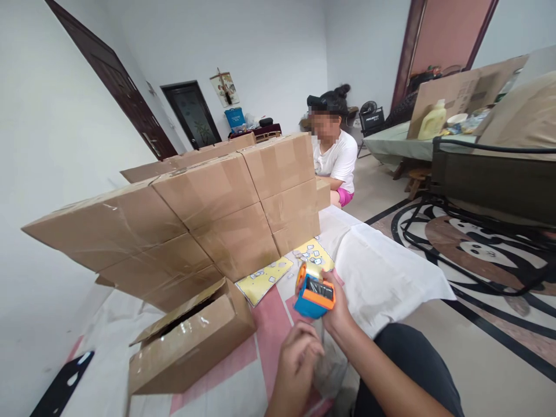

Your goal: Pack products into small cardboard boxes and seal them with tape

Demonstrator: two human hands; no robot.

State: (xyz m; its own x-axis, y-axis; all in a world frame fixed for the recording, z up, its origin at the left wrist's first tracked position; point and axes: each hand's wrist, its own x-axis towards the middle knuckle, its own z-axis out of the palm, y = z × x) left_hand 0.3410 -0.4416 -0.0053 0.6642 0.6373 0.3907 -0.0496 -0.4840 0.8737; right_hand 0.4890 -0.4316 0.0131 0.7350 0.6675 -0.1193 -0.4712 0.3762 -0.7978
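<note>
My right hand [337, 304] grips a blue and orange tape dispenser [311, 304] with a roll of tape on it, held above the covered surface. Just below and to the left of it is my left hand [299, 353], its fingers curled together; whether anything is pinched in them is hidden. A cardboard box [191, 341] lies to the left of my hands, with a dark gap along its top flap. Strips of shiny tape show on its side. Under my wrists there is something greyish and translucent [329, 370], too blurred to name.
Stacked taped cartons [234, 226] form a wall ahead. Yellow patterned sheets [266, 281] lie at its foot on a white and pink cover [373, 266]. A person [339, 156] sits beyond the stack. A dark phone-like slab [65, 385] is at lower left; a folding chair [490, 185] stands right.
</note>
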